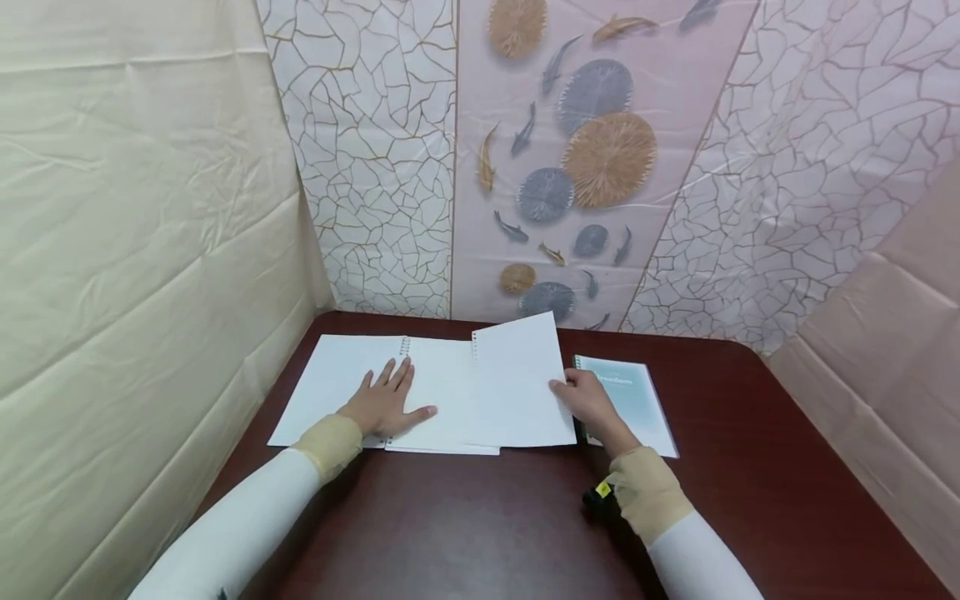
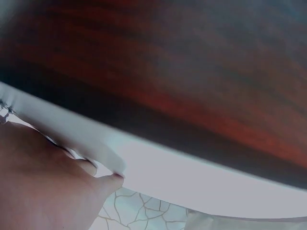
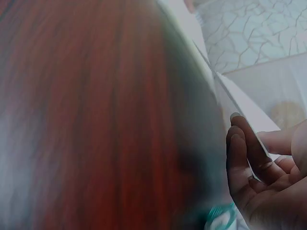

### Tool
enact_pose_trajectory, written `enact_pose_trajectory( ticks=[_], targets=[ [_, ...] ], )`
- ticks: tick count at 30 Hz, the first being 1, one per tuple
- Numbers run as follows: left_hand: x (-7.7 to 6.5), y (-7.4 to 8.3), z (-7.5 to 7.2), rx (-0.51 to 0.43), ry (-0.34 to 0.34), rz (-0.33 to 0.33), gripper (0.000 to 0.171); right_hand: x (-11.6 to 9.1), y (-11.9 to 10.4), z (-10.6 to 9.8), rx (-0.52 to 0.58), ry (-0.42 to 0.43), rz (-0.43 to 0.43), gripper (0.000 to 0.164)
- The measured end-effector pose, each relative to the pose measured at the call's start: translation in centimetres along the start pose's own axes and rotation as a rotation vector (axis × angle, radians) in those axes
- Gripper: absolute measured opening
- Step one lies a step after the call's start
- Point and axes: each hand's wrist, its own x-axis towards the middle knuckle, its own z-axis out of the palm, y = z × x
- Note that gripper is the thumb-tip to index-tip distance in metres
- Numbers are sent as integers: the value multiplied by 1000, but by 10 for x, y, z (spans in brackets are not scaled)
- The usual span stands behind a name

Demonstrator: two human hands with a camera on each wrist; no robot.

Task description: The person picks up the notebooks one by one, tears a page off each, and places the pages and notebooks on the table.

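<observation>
A spiral notebook point(image 1: 345, 367) lies spread on the table with blank white pages on both sides of its coil. My left hand point(image 1: 386, 402) rests on it with fingers spread, across the coil and the right page point(image 1: 442, 367). Between thumb and fingers my right hand point(image 1: 588, 402) pinches the right edge of a white sheet point(image 1: 517, 387), which has punched holes along its left side. The sheet is tilted and overlaps the right page. In the right wrist view, the right hand's fingers point(image 3: 238, 143) lie behind the thin paper edge, thumb opposite.
Right of the sheet lies a closed spiral notebook with a teal and white cover point(image 1: 626, 400), partly under the right hand. The dark red-brown table point(image 1: 465, 525) extends in front. Patterned cloth point(image 1: 375, 167) hangs behind, beige cloth point(image 1: 135, 250) at the left.
</observation>
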Motion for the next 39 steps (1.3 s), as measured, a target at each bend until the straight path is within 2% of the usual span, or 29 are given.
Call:
enact_pose_trajectory(
  ticks=[7, 12, 17, 20, 24, 27, 29, 31, 34, 37, 39],
  targets=[
    [5, -5, 4, -10, 6, 21, 121, -2, 9, -5, -90, 32, 16, 33],
    [8, -8, 6, -21, 8, 27, 123, 2, 12, 0, -253, 76, -14, 30],
    [15, -12, 11, 21, -10, 11, 122, 4, 7, 4, -396, 85, -46, 22],
    [16, -12, 12, 31, -21, 4, 121, 2, 0, 6, -453, 82, -48, 36],
    [17, -13, 12, 29, -21, 5, 122, 1, -7, 11, -593, 106, -57, 68],
    [17, -13, 12, 25, -16, 9, 122, 2, -15, 17, -706, 144, -128, 70],
    [16, -12, 10, 19, -15, 11, 122, 3, -23, 24, -728, 151, -205, 69],
    [11, -7, 3, 16, -28, 10, 120, 2, -31, 31, -721, 115, -302, 71],
    [2, 2, -12, 26, -51, 6, 115, 2, -43, 43, -697, -5, -412, 78],
    [-3, 8, -24, 47, -72, -1, 113, 3, -51, 57, -720, -150, -446, 85],
    [-5, 11, -30, 61, -81, -7, 111, 4, -54, 66, -741, -236, -422, 88]
  ],
)
